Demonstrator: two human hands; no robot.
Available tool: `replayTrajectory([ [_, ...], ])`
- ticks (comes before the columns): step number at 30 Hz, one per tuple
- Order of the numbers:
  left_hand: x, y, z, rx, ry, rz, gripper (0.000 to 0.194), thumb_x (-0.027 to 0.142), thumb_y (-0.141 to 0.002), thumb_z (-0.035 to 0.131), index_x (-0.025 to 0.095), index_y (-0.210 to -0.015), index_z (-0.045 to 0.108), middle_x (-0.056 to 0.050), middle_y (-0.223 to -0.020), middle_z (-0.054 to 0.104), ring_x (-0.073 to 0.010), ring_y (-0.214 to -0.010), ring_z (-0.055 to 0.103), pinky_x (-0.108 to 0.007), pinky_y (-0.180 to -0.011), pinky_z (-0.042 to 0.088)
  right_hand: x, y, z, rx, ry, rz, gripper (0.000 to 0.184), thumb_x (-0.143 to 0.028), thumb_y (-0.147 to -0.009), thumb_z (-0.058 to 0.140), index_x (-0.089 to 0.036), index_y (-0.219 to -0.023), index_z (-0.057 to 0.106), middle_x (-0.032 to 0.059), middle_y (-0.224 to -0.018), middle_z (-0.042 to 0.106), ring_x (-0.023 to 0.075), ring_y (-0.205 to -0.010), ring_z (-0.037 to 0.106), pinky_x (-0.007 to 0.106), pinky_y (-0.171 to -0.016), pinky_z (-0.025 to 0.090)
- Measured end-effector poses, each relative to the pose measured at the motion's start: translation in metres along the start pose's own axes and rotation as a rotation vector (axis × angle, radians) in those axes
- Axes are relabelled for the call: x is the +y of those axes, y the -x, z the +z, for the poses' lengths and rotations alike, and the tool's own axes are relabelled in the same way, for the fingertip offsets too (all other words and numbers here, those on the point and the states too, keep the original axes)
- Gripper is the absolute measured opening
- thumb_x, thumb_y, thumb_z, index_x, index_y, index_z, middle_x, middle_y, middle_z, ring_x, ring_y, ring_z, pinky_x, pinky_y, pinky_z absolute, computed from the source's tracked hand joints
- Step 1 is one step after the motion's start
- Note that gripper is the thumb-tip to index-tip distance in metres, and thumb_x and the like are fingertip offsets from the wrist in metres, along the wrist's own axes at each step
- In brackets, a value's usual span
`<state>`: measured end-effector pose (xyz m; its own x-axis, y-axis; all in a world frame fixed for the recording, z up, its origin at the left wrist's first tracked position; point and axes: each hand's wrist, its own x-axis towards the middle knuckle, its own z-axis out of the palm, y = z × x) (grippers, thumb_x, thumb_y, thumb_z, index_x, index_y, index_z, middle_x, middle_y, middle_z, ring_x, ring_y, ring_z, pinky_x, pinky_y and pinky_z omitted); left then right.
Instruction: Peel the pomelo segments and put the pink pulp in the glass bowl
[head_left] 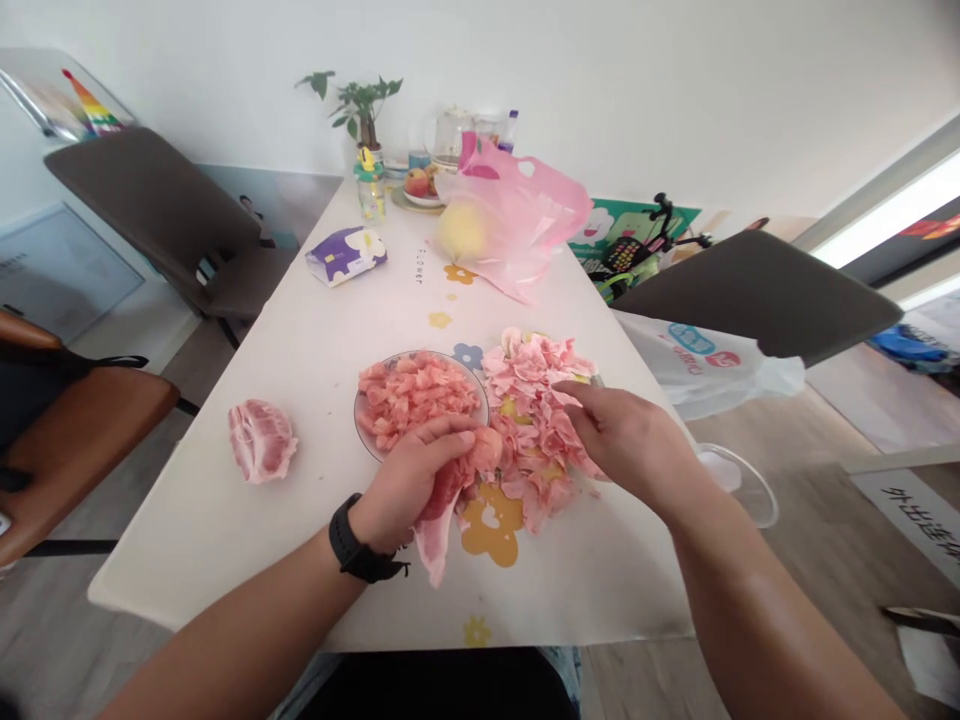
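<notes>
**A:** What's your left hand doing?

**B:** You're curling your left hand (409,490), the one wearing a black watch (358,540), around a pink pomelo segment (472,465), and a pale strip of membrane (433,540) is hanging down from it.

**A:** And your right hand (626,440)?

**B:** You're keeping it open, with your fingers (577,398) stretching onto the heap of pomelo membranes (536,425). I can't see it gripping anything.

**A:** What's around them?

**B:** Just left of your hands, a plate (450,362) is holding chopped pink pomelo pulp (416,398). Farther left, a peeled pomelo section (261,440) is sitting directly on the flower-print table (225,540). Toward the far end, a pink plastic bag (532,215) is lying against a yellow pomelo (463,232), with a purple tissue box (346,255) to their left.
</notes>
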<state>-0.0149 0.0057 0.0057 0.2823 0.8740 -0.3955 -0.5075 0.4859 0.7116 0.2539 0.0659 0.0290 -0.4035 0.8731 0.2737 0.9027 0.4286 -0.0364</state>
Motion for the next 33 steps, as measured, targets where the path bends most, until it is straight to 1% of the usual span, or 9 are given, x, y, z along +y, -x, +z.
replayTrajectory([
  [1,0.000,0.000,0.000,-0.004,0.002,-0.005,0.035,0.035,-0.081,0.080,0.017,-0.109,0.069,-0.001,-0.065,0.068,-0.0151,-0.047,0.062,-0.022,-0.040,0.045,0.000,0.003,0.001,0.006,0.019,-0.038,0.038,-0.023,-0.103,0.047,-0.018,-0.128,0.075,0.0119,-0.102,0.082,0.0287,-0.091,0.075,0.041,-0.079,0.058],
  [3,0.000,0.000,0.000,-0.026,0.015,-0.017,0.033,0.035,-0.081,0.080,0.017,-0.106,0.069,-0.002,-0.068,0.070,-0.0145,-0.048,0.061,-0.021,-0.040,0.044,0.001,0.006,0.001,0.010,0.043,-0.133,0.036,-0.020,-0.103,0.048,-0.016,-0.119,0.079,0.0147,-0.108,0.082,0.0312,-0.104,0.075,0.045,-0.094,0.058],
  [5,0.001,-0.001,0.000,-0.078,0.032,-0.039,0.026,0.037,-0.083,0.078,0.017,-0.096,0.068,-0.004,-0.072,0.071,-0.0132,-0.048,0.061,-0.020,-0.039,0.043,0.001,0.008,0.001,0.008,0.074,-0.120,0.034,-0.020,-0.103,0.048,-0.017,-0.105,0.082,0.0135,-0.093,0.082,0.0310,-0.095,0.077,0.048,-0.096,0.058],
  [7,0.002,-0.001,0.000,-0.138,0.045,-0.066,0.025,0.039,-0.088,0.074,0.016,-0.087,0.066,-0.006,-0.075,0.071,-0.0119,-0.048,0.059,-0.019,-0.038,0.041,-0.001,0.009,-0.001,0.015,0.089,-0.042,0.037,-0.017,-0.102,0.047,-0.016,-0.118,0.080,0.0102,-0.080,0.080,0.0288,-0.080,0.077,0.046,-0.086,0.061],
  [9,0.002,-0.001,0.000,-0.169,0.045,-0.085,0.028,0.041,-0.091,0.071,0.015,-0.083,0.065,-0.006,-0.075,0.070,-0.0112,-0.048,0.059,-0.019,-0.037,0.041,-0.006,0.011,-0.004,0.046,0.044,-0.042,0.045,-0.015,-0.101,0.046,-0.014,-0.140,0.070,0.0133,-0.098,0.083,0.0300,-0.090,0.079,0.044,-0.081,0.063],
  [12,0.000,-0.001,0.000,-0.180,0.030,-0.074,0.029,0.041,-0.091,0.071,0.015,-0.083,0.065,-0.005,-0.075,0.070,-0.0110,-0.048,0.059,-0.019,-0.038,0.042,-0.022,0.014,-0.010,0.136,-0.131,-0.162,0.036,-0.020,-0.105,0.050,-0.017,-0.134,0.071,0.0171,-0.128,0.078,0.0317,-0.115,0.076,0.046,-0.092,0.064],
  [18,-0.001,-0.001,0.001,-0.185,-0.023,-0.016,0.029,0.042,-0.091,0.074,0.016,-0.086,0.062,-0.001,-0.062,0.063,-0.0104,-0.045,0.054,-0.019,-0.041,0.042,-0.068,0.019,-0.028,0.136,-0.497,-0.280,0.024,-0.024,-0.104,0.064,-0.025,-0.127,0.070,0.0111,-0.118,0.078,0.0246,-0.108,0.076,0.038,-0.091,0.065],
  [25,-0.002,0.003,0.004,-0.069,-0.107,0.030,0.028,0.041,-0.089,0.079,0.017,-0.097,0.067,0.002,-0.065,0.065,-0.0093,-0.048,0.056,-0.020,-0.045,0.045,-0.078,0.016,-0.031,0.026,-0.419,-0.352,0.019,-0.019,-0.108,0.053,-0.022,-0.102,0.071,0.0077,-0.098,0.072,0.0184,-0.086,0.070,0.028,-0.071,0.058],
  [33,-0.006,0.002,0.004,-0.043,-0.152,0.047,0.031,0.046,-0.089,0.079,0.018,-0.097,0.069,0.003,-0.067,0.066,-0.0093,-0.050,0.056,-0.022,-0.050,0.048,-0.074,0.017,-0.024,0.051,-0.213,-0.486,0.027,-0.013,-0.108,0.046,-0.020,-0.098,0.070,0.0055,-0.092,0.073,0.0180,-0.081,0.066,0.030,-0.070,0.053],
])
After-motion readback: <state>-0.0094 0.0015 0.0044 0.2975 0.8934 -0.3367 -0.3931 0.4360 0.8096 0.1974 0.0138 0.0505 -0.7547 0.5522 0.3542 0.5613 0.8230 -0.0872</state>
